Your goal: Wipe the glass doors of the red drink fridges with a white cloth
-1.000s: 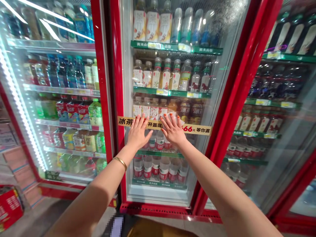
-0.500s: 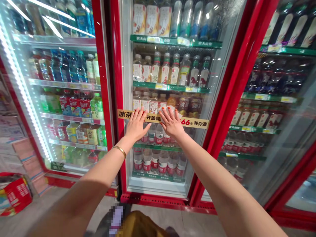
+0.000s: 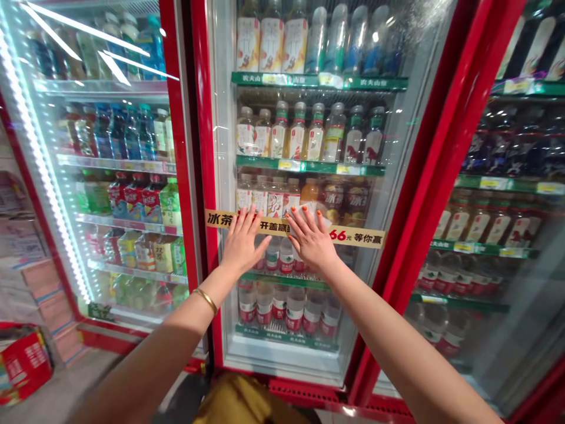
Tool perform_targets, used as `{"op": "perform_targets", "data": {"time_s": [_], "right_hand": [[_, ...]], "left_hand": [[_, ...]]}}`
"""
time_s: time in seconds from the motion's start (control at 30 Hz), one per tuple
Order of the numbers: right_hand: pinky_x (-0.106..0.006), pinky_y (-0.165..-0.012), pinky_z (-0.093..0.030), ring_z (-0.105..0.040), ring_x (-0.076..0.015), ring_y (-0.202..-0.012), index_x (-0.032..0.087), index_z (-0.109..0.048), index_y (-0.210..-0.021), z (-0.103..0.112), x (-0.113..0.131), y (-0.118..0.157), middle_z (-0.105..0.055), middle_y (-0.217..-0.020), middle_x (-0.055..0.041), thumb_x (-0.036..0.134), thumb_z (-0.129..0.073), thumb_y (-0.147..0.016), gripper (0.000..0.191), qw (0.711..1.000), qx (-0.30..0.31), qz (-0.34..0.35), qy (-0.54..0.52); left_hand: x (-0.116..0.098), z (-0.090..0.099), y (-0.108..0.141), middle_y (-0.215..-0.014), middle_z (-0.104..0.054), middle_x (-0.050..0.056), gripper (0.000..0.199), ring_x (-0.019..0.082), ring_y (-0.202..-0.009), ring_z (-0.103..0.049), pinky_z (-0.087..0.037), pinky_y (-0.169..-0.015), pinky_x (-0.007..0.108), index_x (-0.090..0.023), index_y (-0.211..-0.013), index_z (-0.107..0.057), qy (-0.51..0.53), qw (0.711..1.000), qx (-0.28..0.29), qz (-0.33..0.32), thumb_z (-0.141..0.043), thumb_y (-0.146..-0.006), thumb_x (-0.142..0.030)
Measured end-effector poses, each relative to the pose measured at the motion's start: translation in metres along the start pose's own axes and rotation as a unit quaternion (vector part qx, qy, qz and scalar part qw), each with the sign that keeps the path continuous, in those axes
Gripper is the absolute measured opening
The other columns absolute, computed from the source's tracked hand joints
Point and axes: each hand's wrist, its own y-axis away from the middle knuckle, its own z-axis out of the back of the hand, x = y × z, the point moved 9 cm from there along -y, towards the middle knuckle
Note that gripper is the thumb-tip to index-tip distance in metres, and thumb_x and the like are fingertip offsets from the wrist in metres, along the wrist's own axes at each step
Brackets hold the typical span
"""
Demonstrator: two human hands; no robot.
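Red-framed drinks coolers are ranged across the background, and at nine o'clock a lit cooler [image 3: 170,76] is stocked with bottles whose labels are mostly too small to be read. Rightward, at centre, a glass door [image 3: 392,138] is crossed by a gold strip [image 3: 273,226], on which 冰茶, 开盖赢, 66元 and 等你赢 can be read, the rest being covered. Its left part is overlaid by the left hand [image 3: 242,241], laid flat with fingers spread, nothing visibly gripped. Right of it, a whitish sheet, perhaps a wipe [image 3: 327,221], is pinned beneath the flattened right hand [image 3: 311,237], uncurled. Were this hand dragged, the unclasped wipe might be lost or the strip's edge lifted; smears might be left by bare fingers. Toward one o'clock, 农夫山泉 is printed on a green shelf edge [image 3: 379,82]. At three o'clock another cooler [image 3: 483,94] is seen.
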Motion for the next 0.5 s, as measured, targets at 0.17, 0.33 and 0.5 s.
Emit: {"op": "perform_targets", "data": {"time_s": [0.17,0.33,0.5], "right_hand": [[-0.067,-0.143,-0.004,-0.006,-0.0318,-0.177,0.028,-0.011,-0.180,-0.002,-0.002,-0.002,-0.015,-0.188,-0.0033,0.045,-0.041,-0.114,0.075,1.000,0.027,-0.013,0.000],[-0.066,-0.144,-0.005,-0.005,-0.0317,-0.177,0.028,-0.010,-0.181,-0.005,0.002,-0.004,-0.014,-0.188,-0.0024,0.045,-0.041,-0.114,0.076,1.000,0.025,-0.007,0.008],[-0.067,-0.143,-0.009,-0.009,-0.0317,-0.176,0.027,-0.007,-0.181,-0.001,-0.007,0.014,-0.018,-0.187,-0.0043,0.044,-0.042,-0.114,0.077,1.000,-0.008,-0.016,0.000]], "left_hand": [[0.002,0.000,0.000,-0.188,-0.015,0.005,0.082,0.030,-0.176,-0.011,-0.015,-0.144,0.056,-0.026,-0.180,-0.022,0.023,0.999,0.024,0.009,-0.040,-0.110,-0.065],[0.000,0.000,0.001,-0.188,-0.016,0.006,0.084,0.030,-0.176,-0.011,-0.014,-0.144,0.056,-0.026,-0.180,-0.024,0.029,0.999,0.019,0.019,-0.043,-0.108,-0.066],[-0.006,-0.003,0.003,-0.188,-0.016,0.007,0.082,0.029,-0.177,-0.009,-0.011,-0.144,0.054,-0.022,-0.179,-0.024,0.008,0.999,0.007,0.033,-0.040,-0.110,-0.062]]}}
